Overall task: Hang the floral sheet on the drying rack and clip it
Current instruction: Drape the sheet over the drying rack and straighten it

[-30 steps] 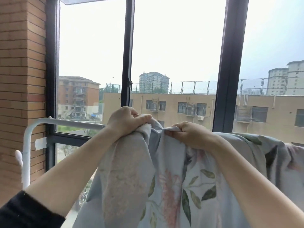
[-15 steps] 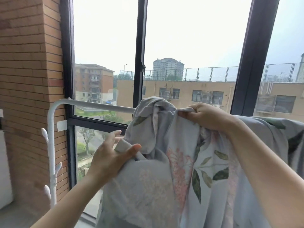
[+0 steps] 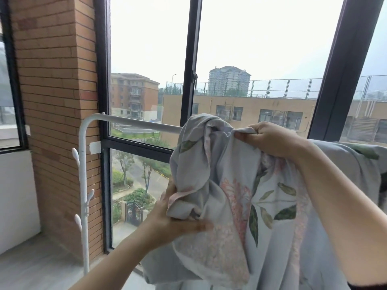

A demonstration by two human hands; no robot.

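I am standing at a white tubular metal drying rack (image 3: 134, 122) in front of a dark-framed window (image 3: 189, 80); every place here is given relative to the rack's top rail. A pale grey cotton sheet printed with pink flowers and green leaves (image 3: 240, 189) is hanging over the right part of the rail, bunched in a thick knot at the rail and trailing down below it. The left part of the rail is showing bare.

My right hand (image 3: 270, 139) is pinching the sheet's upper edge at rail height, fingers curled tight on the fabric. My left hand (image 3: 167, 218) is gripping a twisted wad of the sheet well below the rail, thumb lying across the front, fingers hidden behind the cloth.

I am judging that the step is spreading the bunched part leftward along the rail. To do it well, I am planning to anchor with the right hand, find the true edge inside the wad with the left, and draw it flat toward the bare end, avoiding dragging the whole sheet off. I am seeing no clips.
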